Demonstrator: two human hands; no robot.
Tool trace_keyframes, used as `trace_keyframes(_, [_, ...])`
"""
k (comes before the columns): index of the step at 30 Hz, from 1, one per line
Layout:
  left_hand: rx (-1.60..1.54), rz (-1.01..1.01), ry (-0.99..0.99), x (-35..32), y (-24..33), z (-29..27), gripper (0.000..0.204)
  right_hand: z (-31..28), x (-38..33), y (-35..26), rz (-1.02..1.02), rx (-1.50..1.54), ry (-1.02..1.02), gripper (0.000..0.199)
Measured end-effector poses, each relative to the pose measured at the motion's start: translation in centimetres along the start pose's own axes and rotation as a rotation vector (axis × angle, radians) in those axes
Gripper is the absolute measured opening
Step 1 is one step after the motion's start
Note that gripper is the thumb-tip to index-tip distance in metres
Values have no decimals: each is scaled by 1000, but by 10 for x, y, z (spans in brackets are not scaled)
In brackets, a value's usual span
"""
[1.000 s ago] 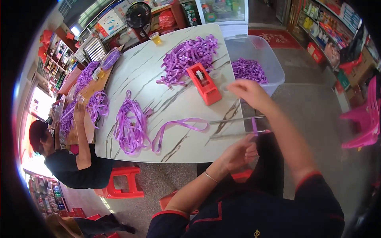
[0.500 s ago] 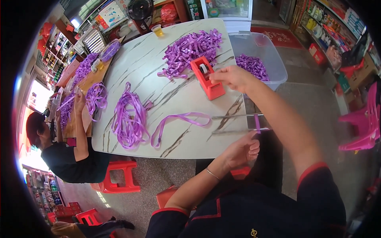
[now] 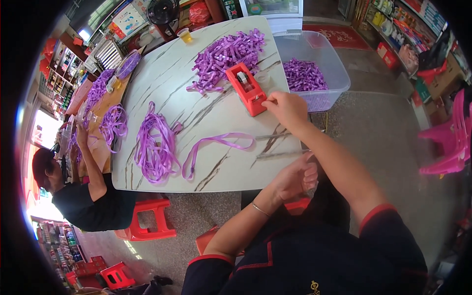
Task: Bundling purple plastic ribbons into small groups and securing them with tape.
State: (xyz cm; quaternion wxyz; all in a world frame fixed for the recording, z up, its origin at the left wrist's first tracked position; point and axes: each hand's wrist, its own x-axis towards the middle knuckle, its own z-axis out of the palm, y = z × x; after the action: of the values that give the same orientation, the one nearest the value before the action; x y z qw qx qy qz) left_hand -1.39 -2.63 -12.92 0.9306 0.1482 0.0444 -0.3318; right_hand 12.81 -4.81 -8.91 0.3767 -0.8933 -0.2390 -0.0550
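A red tape dispenser (image 3: 244, 87) with a roll in it stands on the marble-patterned table (image 3: 162, 83). My right hand (image 3: 285, 110) is at its near end, thumb and finger pinched at the cutting edge; any tape between them is too fine to see. Just off the table's near right edge is my left hand (image 3: 297, 178), its fingers curled in, its fingertips partly behind my right forearm. What it holds is hidden. On the table lie a single purple ribbon loop (image 3: 216, 140), a bundle of long purple ribbons (image 3: 156, 142) and a heap of folded purple ribbons (image 3: 228, 56).
A clear plastic tub (image 3: 339, 73) with more purple ribbon pieces stands beyond the table's right edge. A cup of yellow liquid (image 3: 185, 35) sits at the far edge. At left a person (image 3: 88, 191) works with purple ribbons at a wooden table (image 3: 101, 147). A red stool (image 3: 150, 221) stands nearby.
My right hand has moved to the dispenser's near end. A purple strip and thin metal rods seen near my left fingertips are now mostly hidden behind my right forearm. The whole view has shifted slightly.
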Motion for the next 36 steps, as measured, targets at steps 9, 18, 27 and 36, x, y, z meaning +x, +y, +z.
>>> trace_keyframes(9, [-59, -12, -20, 2, 0, -5, 31, -58, -9, 48, -64, 260, -457, 20])
trace_keyframes(18, [-16, -24, -38, 2, 1, -4, 32, -97, -33, 65, 12, -10, -935, 22])
trace_keyframes(27, [-18, -17, -18, 1, 0, -4, 34, -94, -37, 59, -64, -374, -807, 26])
trace_keyframes(36, [-5, -16, 4, 3, 1, -5, 33, -99, -46, 50, -123, -684, -620, 37])
